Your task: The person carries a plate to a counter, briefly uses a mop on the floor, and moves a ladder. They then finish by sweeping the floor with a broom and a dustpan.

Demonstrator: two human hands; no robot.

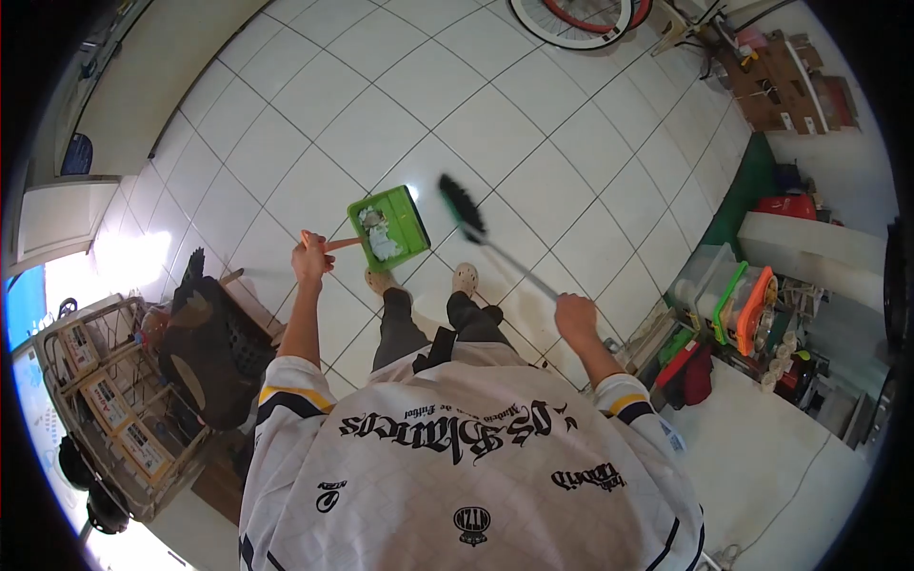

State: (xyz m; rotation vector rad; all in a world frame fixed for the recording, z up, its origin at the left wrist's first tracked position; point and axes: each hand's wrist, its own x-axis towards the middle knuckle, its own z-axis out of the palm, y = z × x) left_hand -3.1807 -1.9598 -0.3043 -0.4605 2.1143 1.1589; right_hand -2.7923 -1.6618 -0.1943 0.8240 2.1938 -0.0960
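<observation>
My left hand (pixel 310 259) is closed around the orange handle of a green dustpan (pixel 411 231). Crumpled whitish scraps (pixel 381 236) lie inside the pan, mostly toward its handle side. My right hand (pixel 576 315) grips the grey stick of a broom (pixel 522 270). The broom's dark bristle head (pixel 461 206), slightly blurred, is to the right of the dustpan and apart from it. Both tools are in front of my feet, over the white tiled floor (pixel 533 124).
A bicycle wheel (pixel 581 19) stands at the top. Left of me are a metal rack (pixel 124 400) and a dark bag-like item (pixel 214 352). On the right, a white counter (pixel 752 457) adjoins shelves with lidded plastic containers (pixel 728 300). Cardboard (pixel 776 86) is at the upper right.
</observation>
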